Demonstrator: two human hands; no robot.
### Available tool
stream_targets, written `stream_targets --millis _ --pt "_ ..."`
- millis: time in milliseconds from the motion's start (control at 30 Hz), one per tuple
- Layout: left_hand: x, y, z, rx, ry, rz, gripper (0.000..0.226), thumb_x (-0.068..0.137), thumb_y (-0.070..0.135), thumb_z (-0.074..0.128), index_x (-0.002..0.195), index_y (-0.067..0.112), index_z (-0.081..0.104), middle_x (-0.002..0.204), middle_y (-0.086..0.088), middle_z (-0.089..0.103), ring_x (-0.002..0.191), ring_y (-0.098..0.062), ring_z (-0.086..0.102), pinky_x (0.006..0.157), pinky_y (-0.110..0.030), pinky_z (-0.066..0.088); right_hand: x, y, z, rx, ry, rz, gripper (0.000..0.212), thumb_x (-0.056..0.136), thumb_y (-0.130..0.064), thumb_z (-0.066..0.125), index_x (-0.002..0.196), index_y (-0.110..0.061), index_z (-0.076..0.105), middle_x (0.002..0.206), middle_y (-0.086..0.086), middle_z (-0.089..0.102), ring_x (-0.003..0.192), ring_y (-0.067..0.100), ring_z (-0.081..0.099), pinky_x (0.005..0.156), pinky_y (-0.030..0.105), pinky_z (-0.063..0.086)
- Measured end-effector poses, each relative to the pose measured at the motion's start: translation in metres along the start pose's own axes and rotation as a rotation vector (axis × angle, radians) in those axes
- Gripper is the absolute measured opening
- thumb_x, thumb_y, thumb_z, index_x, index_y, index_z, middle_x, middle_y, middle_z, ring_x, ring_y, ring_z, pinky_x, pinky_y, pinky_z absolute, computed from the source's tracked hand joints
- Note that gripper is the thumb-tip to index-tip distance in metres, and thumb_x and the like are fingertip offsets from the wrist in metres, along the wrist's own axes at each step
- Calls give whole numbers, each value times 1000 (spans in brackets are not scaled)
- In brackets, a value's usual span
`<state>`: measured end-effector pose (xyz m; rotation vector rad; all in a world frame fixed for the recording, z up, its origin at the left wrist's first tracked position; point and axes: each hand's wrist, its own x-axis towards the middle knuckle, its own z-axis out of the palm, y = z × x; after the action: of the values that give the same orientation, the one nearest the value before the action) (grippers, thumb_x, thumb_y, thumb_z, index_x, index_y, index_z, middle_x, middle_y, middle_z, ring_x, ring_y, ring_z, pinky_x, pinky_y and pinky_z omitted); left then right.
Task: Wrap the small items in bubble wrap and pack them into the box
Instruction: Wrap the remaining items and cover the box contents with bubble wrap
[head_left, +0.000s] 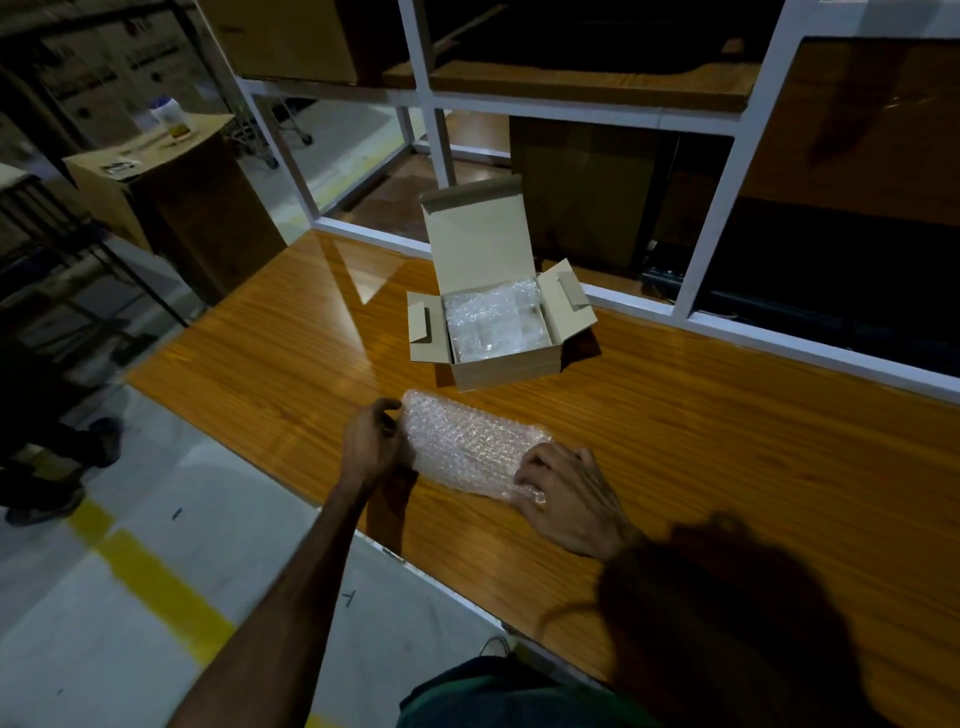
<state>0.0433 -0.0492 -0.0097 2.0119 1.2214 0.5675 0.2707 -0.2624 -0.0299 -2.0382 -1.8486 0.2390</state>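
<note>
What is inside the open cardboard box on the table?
The cardboard box holds clear bubble wrap, filling it nearly to the rim. Whatever the wrap covers cannot be made out, and the box floor is hidden beneath it.

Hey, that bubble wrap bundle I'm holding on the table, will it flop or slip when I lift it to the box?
The bubble wrap bundle keeps a flat oblong shape, so it probably lifts fairly stiff. Its glossy film may slide, so keep the left hand and right hand gripping both ends. It looks light.
</note>
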Motion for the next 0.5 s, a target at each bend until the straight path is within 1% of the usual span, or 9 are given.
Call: stream_targets --millis 67,133,200,267,300,333,400,433,500 --pt "-1 -4 3 51 -2 36 54 95 47 67 134 11 60 112 -2 67 92 -11 67 79 -40 61 3 -3 -1 -62 52 40 48 101 -64 40 105 -32 75 115 -14 60 113 7 56 99 41 38" --pt "-1 -9 8 208 -5 67 52 96 39 71 138 12 59 131 -14 61 108 -24 63 89 -42 56 8 -8 -2 -105 130 102 48 105 -56 35 105 -31 76 116 -11 62 112 9 57 97 42 39" --pt "-4 -9 15 387 -3 97 61 93 33 76 147 16 52 148 -19 49 127 -34 54 101 -48 52 16 -16 -1 -128 178 129 44 106 -49 35 118 -28 72 127 -7 63 121 13 57 103 44 41" --pt "-8 -2 23 510 -21 215 74 91 38 78 153 18 44 158 -21 40 140 -40 45 112 -57 46 26 -27 4 -151 141 73 44 105 -39 39 138 -22 62 148 2 58 138 19 51 118 46 38" --pt "-9 -2 30 545 -52 298 74 94 46 71 155 18 41 162 -22 36 146 -41 39 116 -60 40 32 -33 7 -149 105 38 48 105 -35 40 147 -19 55 157 6 51 147 23 45 125 48 31" --pt "-11 2 35 574 -112 352 72 100 54 56 159 17 37 165 -22 31 153 -41 30 121 -62 33 39 -39 10 -138 62 14 55 104 -33 36 155 -16 47 165 9 42 154 25 36 129 49 21" --pt "-11 6 47 573 -233 396 74 106 60 26 164 14 28 171 -20 23 161 -37 13 126 -63 22 55 -48 14 -120 -41 -15 71 100 -37 17 166 -13 25 175 10 19 163 26 15 130 45 2" --pt "-10 5 52 546 -272 401 76 106 60 19 166 14 24 173 -18 18 162 -35 8 128 -61 17 63 -49 18 -117 -97 -15 75 99 -41 11 169 -13 14 177 9 7 164 26 5 129 44 -4" --pt "-11 5 59 530 -342 368 81 102 65 12 168 18 15 176 -14 5 163 -31 -2 131 -56 7 77 -43 27 -134 -215 40 72 107 -44 22 169 -15 1 176 8 -9 163 26 -8 130 45 -8"
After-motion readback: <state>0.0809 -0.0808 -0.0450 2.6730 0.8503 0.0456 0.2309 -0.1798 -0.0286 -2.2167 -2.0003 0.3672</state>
